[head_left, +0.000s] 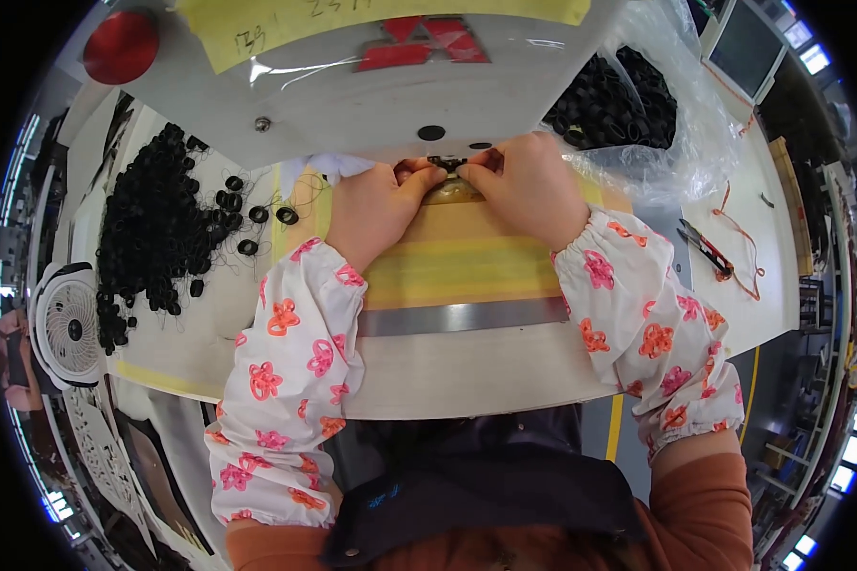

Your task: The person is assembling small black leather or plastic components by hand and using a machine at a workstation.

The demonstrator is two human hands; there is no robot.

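Note:
My left hand (376, 211) and my right hand (533, 190) meet under the front of a grey machine head (343, 109), which looks like a sewing machine. Between both thumbs and fingertips is pinched a small black piece (448, 164), its exact shape mostly covered by the fingers. It sits over a rounded metal part (452, 190) at the far edge of the yellow-taped work plate (462, 257). The needle area is hidden by the machine head. White sleeve covers with pink and orange flowers cover both forearms.
A heap of small black loops (157, 224) trailing threads lies left, beside a white fan (69, 324). Far right stands a clear plastic bag (705, 143) of black bands (619, 100). Scissors-like snips (707, 249) and orange cord (757, 271) lie at right. A red knob (121, 47) juts out upper left.

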